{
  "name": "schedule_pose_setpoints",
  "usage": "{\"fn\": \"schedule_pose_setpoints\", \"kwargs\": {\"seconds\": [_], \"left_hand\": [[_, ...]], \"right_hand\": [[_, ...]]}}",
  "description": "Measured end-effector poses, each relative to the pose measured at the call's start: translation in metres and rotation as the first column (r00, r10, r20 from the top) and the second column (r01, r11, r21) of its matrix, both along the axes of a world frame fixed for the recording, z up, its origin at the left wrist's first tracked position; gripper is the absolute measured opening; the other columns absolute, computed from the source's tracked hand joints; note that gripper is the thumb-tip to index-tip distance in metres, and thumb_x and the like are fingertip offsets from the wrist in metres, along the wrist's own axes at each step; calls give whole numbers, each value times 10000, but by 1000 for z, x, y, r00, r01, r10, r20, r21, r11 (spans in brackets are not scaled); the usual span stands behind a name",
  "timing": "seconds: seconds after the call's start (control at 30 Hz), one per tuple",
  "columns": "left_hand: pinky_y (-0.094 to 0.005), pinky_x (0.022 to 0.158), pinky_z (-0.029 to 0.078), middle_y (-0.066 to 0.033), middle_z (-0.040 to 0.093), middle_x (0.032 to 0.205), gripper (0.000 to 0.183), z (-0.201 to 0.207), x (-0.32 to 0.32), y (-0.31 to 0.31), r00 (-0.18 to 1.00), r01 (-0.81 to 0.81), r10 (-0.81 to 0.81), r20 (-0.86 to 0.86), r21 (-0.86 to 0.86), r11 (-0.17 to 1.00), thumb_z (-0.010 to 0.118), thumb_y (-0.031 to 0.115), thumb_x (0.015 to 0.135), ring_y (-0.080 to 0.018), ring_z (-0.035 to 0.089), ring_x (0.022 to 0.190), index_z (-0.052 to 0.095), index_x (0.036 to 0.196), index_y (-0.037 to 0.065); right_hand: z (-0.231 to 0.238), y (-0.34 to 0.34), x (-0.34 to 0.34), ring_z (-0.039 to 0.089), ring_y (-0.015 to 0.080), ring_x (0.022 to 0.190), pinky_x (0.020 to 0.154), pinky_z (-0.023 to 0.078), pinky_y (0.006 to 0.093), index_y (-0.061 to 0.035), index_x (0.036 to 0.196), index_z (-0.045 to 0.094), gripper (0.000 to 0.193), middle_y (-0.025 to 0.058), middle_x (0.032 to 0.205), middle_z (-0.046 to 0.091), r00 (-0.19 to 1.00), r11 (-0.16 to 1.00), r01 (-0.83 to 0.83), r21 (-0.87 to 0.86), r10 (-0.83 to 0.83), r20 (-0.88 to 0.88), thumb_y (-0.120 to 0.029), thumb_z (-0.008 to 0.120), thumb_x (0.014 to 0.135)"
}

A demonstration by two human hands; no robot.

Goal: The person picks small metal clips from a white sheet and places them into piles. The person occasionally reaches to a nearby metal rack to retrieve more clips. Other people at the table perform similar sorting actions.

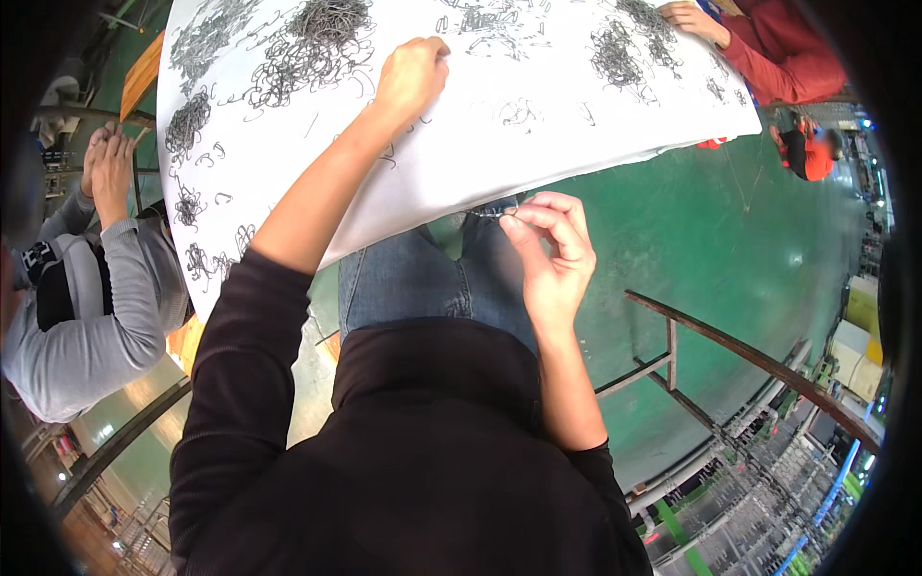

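Note:
My right hand (557, 254) is in front of the table's near edge, above my lap. Its thumb and fingertips pinch a thin chain-like metal piece (487, 215) that sticks out to the left. My left hand (413, 79) reaches over the white-covered table (461, 144) with its fingers curled together; whether something small is in them is hidden. Just left of that hand spreads a large heap of dark curved wire hooks (298, 72). Beyond it, to the right, lie scattered slim metal pieces (490, 21).
More dark hooks form a pile at the right (617, 56) and another at the left (187, 123). A co-worker in grey sleeves (86, 307) sits at the left, another in a red sleeve (792, 72) at the far right. A brown metal bar frame (730, 350) stands right of me on the green floor.

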State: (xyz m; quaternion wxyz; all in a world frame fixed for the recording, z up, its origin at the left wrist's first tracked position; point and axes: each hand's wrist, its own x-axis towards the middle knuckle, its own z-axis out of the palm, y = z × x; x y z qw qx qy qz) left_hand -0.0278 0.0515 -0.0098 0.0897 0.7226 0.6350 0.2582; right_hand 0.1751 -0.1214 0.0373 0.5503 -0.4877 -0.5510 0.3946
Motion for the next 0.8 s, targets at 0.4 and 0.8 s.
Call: {"fn": "schedule_pose_setpoints", "kwargs": {"seconds": [0.4, 0.8], "left_hand": [[-260, 861, 508, -63, 700, 988, 165, 69, 39, -143, 339, 280, 222, 914, -324, 904, 682, 22, 879, -113, 645, 924, 694, 1042, 0], [-269, 741, 493, -61, 662, 973, 146, 57, 35, -163, 548, 175, -56, 835, -49, 983, 703, 19, 832, -103, 587, 826, 730, 970, 57]], "right_hand": [[-3, 12, -11, 562, 126, 800, 640, 430, 250, -50, 865, 723, 120, 32, 929, 604, 994, 1000, -8, 29, 5, 108, -52, 784, 762], [-3, 43, 7, 582, 128, 841, 705, 444, 241, -47, 1016, 672, 197, 25, 973, 641, 968, 952, -213, -221, 236, 85, -96, 723, 832]]}}
